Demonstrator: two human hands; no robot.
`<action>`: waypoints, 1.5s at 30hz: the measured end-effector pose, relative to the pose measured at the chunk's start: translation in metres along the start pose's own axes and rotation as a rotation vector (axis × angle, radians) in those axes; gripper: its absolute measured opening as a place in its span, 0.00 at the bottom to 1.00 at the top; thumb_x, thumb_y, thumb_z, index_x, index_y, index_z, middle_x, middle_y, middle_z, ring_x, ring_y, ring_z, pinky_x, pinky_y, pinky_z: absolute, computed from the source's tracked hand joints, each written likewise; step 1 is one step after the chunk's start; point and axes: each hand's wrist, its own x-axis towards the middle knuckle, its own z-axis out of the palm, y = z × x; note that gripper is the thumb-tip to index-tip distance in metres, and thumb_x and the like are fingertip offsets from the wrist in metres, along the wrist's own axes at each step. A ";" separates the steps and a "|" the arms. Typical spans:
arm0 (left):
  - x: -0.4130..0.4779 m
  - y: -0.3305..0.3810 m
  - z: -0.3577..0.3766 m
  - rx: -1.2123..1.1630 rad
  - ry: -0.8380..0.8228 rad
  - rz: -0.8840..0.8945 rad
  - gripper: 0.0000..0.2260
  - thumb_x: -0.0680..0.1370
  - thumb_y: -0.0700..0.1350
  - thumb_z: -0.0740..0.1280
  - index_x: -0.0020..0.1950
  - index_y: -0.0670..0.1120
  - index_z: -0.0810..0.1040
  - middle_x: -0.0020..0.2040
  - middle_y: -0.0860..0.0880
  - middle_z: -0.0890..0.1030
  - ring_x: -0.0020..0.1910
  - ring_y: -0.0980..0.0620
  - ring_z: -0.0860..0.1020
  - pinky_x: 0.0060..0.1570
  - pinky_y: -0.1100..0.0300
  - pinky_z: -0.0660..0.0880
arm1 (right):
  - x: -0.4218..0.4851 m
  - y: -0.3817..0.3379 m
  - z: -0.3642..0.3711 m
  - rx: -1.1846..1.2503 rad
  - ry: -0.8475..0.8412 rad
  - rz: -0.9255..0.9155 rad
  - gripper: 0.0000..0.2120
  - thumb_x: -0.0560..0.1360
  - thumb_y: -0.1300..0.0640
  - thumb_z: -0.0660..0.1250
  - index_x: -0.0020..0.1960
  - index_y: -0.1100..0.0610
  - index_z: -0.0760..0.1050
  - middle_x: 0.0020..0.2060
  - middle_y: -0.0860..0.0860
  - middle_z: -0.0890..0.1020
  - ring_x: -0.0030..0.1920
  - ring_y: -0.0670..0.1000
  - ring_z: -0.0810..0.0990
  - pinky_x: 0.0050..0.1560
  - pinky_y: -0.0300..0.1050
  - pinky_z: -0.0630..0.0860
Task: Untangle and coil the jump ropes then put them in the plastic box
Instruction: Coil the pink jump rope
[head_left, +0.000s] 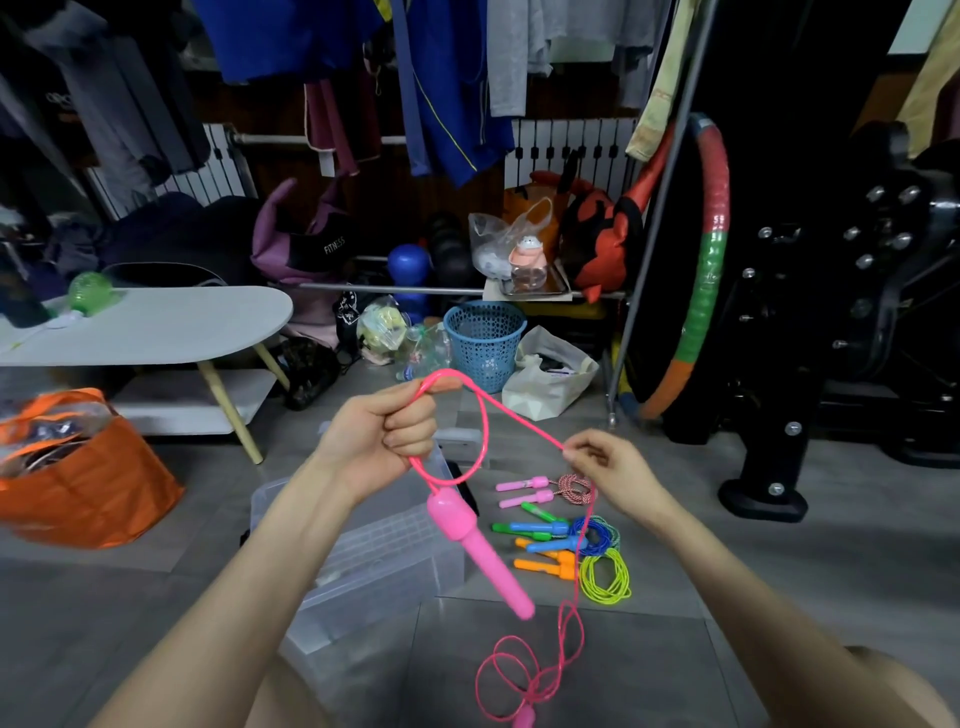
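Pink jump rope (487, 426) loops from the left hand (384, 436), which grips it in curled fingers, to the right hand (608, 467), which pinches it. Its handle (480, 551) dangles above the clear plastic box (363, 561) on the floor.

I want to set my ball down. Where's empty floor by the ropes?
Bare grey floor lies right of the coiled colourful jump ropes, up to the black machine foot, and between the orange fabric bag and the clear plastic box. Crowded: around the blue mesh basket.
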 end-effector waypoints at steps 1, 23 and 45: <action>0.001 -0.001 -0.004 -0.062 -0.065 -0.015 0.15 0.75 0.40 0.66 0.59 0.35 0.76 0.27 0.52 0.59 0.24 0.57 0.57 0.24 0.65 0.58 | -0.006 0.008 0.006 0.004 -0.028 0.040 0.07 0.75 0.66 0.65 0.42 0.55 0.75 0.36 0.54 0.78 0.32 0.39 0.75 0.39 0.35 0.73; 0.006 -0.026 -0.001 0.677 0.477 0.079 0.10 0.83 0.43 0.52 0.45 0.43 0.68 0.35 0.46 0.83 0.35 0.49 0.83 0.40 0.56 0.80 | -0.007 -0.110 0.036 -0.778 -0.218 -0.651 0.12 0.74 0.52 0.65 0.42 0.60 0.81 0.34 0.56 0.78 0.38 0.58 0.78 0.36 0.47 0.72; 0.007 -0.008 0.023 0.132 0.117 0.022 0.03 0.67 0.40 0.69 0.36 0.42 0.77 0.24 0.55 0.60 0.23 0.59 0.53 0.21 0.68 0.57 | -0.016 0.015 0.021 0.091 -0.024 0.083 0.02 0.75 0.65 0.65 0.44 0.64 0.76 0.34 0.55 0.80 0.32 0.42 0.79 0.37 0.37 0.75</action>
